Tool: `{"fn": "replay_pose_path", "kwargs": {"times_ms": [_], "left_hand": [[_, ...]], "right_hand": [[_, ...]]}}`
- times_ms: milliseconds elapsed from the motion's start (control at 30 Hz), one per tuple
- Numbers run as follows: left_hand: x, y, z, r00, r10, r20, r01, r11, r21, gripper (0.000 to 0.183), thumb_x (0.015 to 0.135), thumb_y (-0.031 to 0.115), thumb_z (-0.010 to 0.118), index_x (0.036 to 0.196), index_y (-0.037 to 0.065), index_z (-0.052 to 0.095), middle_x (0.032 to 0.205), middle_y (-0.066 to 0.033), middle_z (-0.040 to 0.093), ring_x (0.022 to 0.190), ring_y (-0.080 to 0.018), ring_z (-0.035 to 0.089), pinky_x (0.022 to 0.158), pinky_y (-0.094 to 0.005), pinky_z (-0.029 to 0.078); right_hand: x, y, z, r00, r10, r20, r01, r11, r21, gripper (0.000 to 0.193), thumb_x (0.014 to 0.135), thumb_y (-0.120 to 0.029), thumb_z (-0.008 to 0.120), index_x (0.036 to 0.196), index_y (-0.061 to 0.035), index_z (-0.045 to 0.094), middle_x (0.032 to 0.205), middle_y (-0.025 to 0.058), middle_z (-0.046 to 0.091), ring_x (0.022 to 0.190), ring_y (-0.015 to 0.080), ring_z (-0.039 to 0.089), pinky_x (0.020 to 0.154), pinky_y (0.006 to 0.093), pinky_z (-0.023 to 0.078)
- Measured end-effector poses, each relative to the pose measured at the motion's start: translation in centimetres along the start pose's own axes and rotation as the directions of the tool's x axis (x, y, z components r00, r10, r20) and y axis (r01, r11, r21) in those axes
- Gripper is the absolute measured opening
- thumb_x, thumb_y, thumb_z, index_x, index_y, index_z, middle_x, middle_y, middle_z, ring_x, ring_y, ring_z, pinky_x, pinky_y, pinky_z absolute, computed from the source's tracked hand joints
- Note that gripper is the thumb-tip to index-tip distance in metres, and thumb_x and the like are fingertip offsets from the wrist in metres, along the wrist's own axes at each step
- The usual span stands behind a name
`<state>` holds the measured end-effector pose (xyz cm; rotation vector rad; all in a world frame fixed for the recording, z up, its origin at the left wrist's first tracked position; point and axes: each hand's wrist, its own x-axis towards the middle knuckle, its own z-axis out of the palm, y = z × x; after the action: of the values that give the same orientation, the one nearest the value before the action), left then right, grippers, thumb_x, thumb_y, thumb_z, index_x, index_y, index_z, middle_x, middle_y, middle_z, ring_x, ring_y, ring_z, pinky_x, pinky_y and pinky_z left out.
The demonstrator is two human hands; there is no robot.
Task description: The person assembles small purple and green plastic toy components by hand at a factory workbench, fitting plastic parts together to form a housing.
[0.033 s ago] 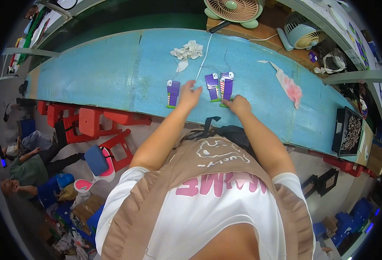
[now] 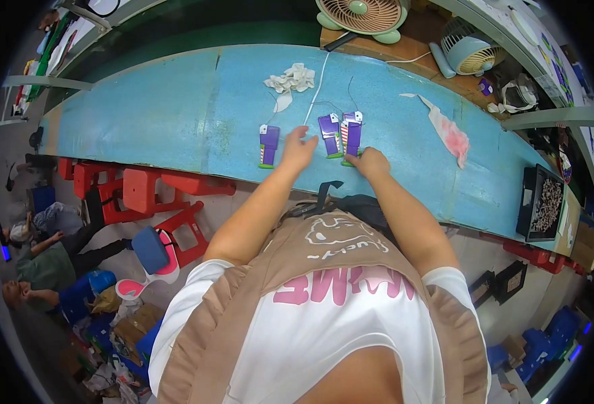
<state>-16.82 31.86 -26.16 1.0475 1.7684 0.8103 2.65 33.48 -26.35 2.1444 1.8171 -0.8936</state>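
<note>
Three flat purple pieces with green ends, red-and-white striped parts and thin dark strands at their tops lie on the blue table. The left piece [image 2: 268,146] lies apart from the middle piece [image 2: 328,132] and the right piece [image 2: 353,134], which are side by side. Between the left and middle pieces, my left hand [image 2: 298,149] hovers open, its fingers spread and holding nothing. My right hand [image 2: 372,163] is curled at the lower end of the right piece, thumb and finger on its green edge. Its other fingers are partly hidden.
Crumpled white paper [image 2: 290,79] lies beyond the pieces, beside a white cord [image 2: 320,84]. A pink-stained tissue [image 2: 448,135] is to the right. Two fans [image 2: 361,15] stand at the back. A black tray of small parts [image 2: 527,202] sits at the right end. Red stools [image 2: 142,190] stand left.
My left hand has shifted very slightly to the right, toward the middle piece. My right hand and the purple pieces have not visibly moved.
</note>
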Motion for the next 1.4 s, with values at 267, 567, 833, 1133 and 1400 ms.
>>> {"fn": "replay_pose_path", "kwargs": {"times_ms": [267,567,833,1133,1400], "left_hand": [[-2.5,3.5,-0.8,0.958,-0.128,0.256,0.173,0.971,-0.163,0.046,0.081,0.026,0.058,0.120,0.005,0.046,0.115,-0.0095,0.050,0.102,-0.0189,0.048,0.081,-0.0304,0.039],[-7.4,14.2,-3.2,0.598,0.448,0.664,0.338,0.611,-0.716,0.062,0.083,0.034,0.056,0.130,0.001,0.032,0.120,-0.0117,0.047,0.112,-0.0217,0.045,0.092,-0.0366,0.036],[-10.6,19.8,-5.0,0.510,0.568,0.646,0.292,0.592,-0.751,0.084,0.073,0.049,0.063,0.128,-0.004,0.029,0.115,-0.0170,0.051,0.103,-0.0232,0.054,0.088,-0.0333,0.044],[-12.8,20.7,-6.5,0.649,0.526,0.550,0.161,0.611,-0.775,0.063,0.077,0.030,0.067,0.125,0.002,0.037,0.106,-0.0090,0.054,0.096,-0.0149,0.053,0.082,-0.0279,0.044],[-13.7,19.8,-6.2,0.658,0.428,0.619,0.145,0.735,-0.663,0.070,0.078,0.039,0.063,0.128,-0.001,0.034,0.107,-0.0104,0.056,0.093,-0.0158,0.057,0.082,-0.0279,0.046]], "right_hand": [[-1.7,1.5,-0.9,0.962,-0.103,0.252,-0.124,0.658,0.743,0.027,0.079,-0.031,0.062,0.082,-0.0064,0.052,0.072,0.0053,0.059,0.064,0.0139,0.060,0.052,0.0250,0.045],[-15.9,-0.6,-10.8,0.879,-0.476,-0.024,0.036,0.017,0.999,0.013,0.086,-0.016,0.054,0.091,-0.0048,0.050,0.082,0.0043,0.058,0.069,0.0121,0.058,0.058,0.0229,0.046],[-19.1,-1.6,-12.5,0.790,-0.597,-0.136,0.127,-0.057,0.990,0.023,0.081,-0.013,0.061,0.096,-0.0014,0.049,0.087,0.0046,0.056,0.078,0.0118,0.055,0.068,0.0264,0.047],[-19.4,-1.9,-14.2,0.301,-0.662,-0.686,0.947,0.294,0.131,0.051,0.051,-0.031,0.082,0.077,-0.0097,0.043,0.069,0.0053,0.051,0.061,0.0209,0.051,0.055,0.0308,0.038],[-19.2,-2.1,-14.2,0.297,-0.643,-0.706,0.917,0.398,0.023,0.049,0.050,-0.034,0.081,0.068,-0.0113,0.042,0.059,0.0023,0.046,0.055,0.0189,0.047,0.051,0.0288,0.034]]}}
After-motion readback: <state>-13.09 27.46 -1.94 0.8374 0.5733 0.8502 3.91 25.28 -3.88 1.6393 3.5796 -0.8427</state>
